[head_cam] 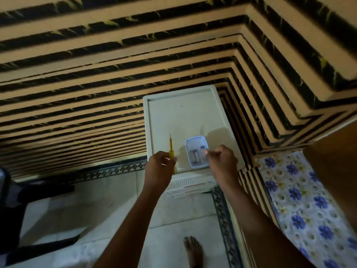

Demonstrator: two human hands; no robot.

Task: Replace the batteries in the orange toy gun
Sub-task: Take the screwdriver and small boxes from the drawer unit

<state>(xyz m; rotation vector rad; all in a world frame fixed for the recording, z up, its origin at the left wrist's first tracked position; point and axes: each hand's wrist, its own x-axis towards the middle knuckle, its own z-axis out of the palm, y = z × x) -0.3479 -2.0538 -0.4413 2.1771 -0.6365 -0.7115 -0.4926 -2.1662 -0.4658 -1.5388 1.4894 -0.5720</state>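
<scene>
Head view looks down on a white cabinet top (183,113). Toward its front left edge, the left hand (159,167) pinches a yellow screwdriver (171,149), tip pointing away. Just right, a small blue tray (197,139) holds batteries (194,156). The right hand (222,161), fingers curled, reaches over the tray's right side; whether it grips anything I cannot tell. No orange toy gun shows. Seemingly still gathering tools; next calls for fetching the gun.

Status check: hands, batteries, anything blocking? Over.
Left hand holds yellow screwdriver. Right hand curled at tray edge, grip unclear. Batteries in tray. No toy gun in view. Nothing blocking.
</scene>
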